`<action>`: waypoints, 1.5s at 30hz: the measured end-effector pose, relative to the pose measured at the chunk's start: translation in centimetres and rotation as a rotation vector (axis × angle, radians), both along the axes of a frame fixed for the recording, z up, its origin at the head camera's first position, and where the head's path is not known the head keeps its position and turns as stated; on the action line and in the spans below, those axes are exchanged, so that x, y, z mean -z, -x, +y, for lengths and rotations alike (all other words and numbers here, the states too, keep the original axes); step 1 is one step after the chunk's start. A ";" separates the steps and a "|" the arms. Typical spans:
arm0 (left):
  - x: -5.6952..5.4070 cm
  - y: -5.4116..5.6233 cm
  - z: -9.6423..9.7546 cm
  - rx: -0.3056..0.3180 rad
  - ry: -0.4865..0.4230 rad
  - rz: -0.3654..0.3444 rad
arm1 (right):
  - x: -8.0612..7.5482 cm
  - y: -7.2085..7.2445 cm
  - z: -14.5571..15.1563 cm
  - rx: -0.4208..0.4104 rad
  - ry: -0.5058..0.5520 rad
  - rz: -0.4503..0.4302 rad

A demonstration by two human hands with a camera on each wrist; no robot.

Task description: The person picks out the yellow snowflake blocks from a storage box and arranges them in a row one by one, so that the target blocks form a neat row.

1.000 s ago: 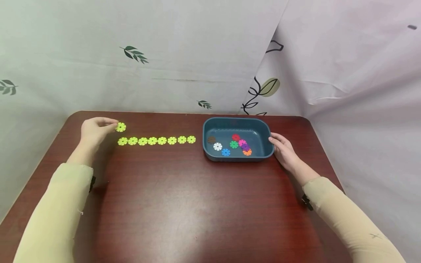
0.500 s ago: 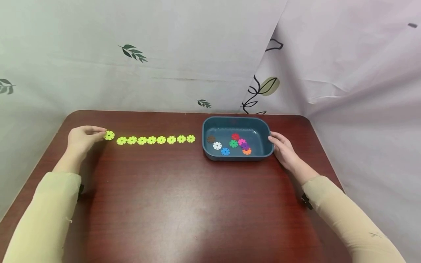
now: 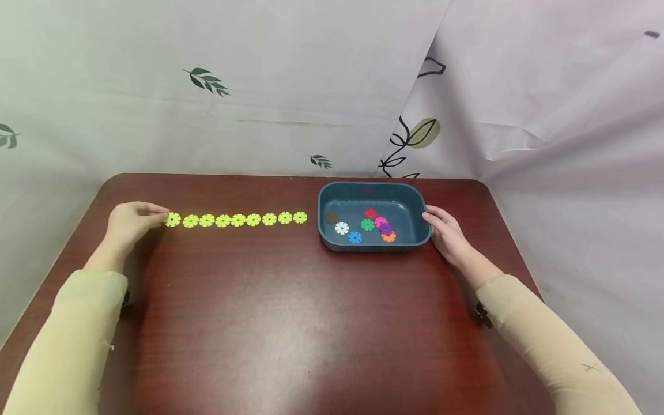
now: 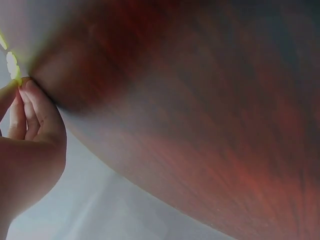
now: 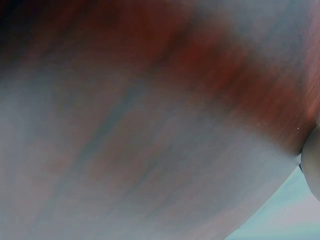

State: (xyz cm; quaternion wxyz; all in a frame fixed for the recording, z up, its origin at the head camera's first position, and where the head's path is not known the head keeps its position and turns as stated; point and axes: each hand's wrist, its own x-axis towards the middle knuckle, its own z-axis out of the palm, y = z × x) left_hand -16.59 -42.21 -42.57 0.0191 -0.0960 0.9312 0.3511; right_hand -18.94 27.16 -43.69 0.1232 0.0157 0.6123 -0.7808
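My left hand (image 3: 129,223) pinches a yellow notched plastic disc (image 3: 173,219) between thumb and fingertips, at the left end of a row of matching yellow discs (image 3: 238,219) on the table. In the left wrist view, the same fingers (image 4: 42,107) meet at the disc's edge. At the right, a dark blue plastic basin (image 3: 373,248) stands on the table, its right rim gripped by my right hand (image 3: 448,236). Inside it lie notched discs in several colours, among them a white one (image 3: 342,228) and a green one (image 3: 367,225). The right wrist view catches only a sliver of hand.
The brown wooden table (image 3: 249,323) has rounded far corners. Behind it and to the right hang pale curtains (image 3: 290,86) with leaf prints, close to the table's edges. The basin stands just right of the row's last disc.
My left hand has moved left and toward me, bringing the held yellow disc from behind the row down to its left end. The right hand stays at the basin.
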 end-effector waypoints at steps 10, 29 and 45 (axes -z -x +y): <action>0.1 0.2 0.5 0.040 0.124 0.049 | 0.2 -0.1 0.0 0.005 0.003 -0.003; 0.3 0.4 0.3 0.065 0.121 0.067 | 0.1 -0.1 -0.1 0.003 -0.010 -0.012; 0.3 -0.4 -0.2 0.037 0.069 0.040 | 0.0 0.0 0.2 -0.020 0.046 0.007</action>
